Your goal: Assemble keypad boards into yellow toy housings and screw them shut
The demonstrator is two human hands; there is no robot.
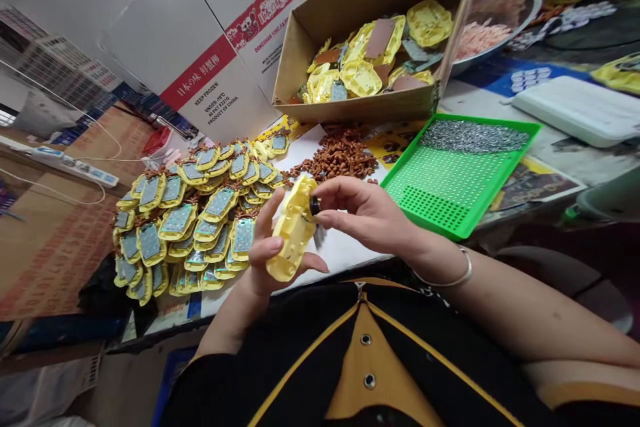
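My left hand (pixel 261 260) is closed around a yellow plastic shell (pixel 290 240), held tilted in front of my chest with its hollow side showing. My right hand (pixel 365 213) pinches a small round black part (pixel 315 205) between thumb and fingers, against the upper right edge of the shell. Whether the black part sits in the shell or only touches it, I cannot tell. Just behind my hands lies a heap of small brown plastic pieces (pixel 340 155). Stacked to the left are many yellow shells with grey panels (pixel 177 220) and brown pieces at their tops.
A green perforated tray (pixel 425 203) with small silvery metal pieces (pixel 475 136) lies at right. Behind stands a cardboard box (pixel 360 110) of yellow shells. A metal bowl (pixel 533 3) of pink pieces and a white flat case (pixel 575 107) are farther right. White cartons (pixel 200 33) stand behind.
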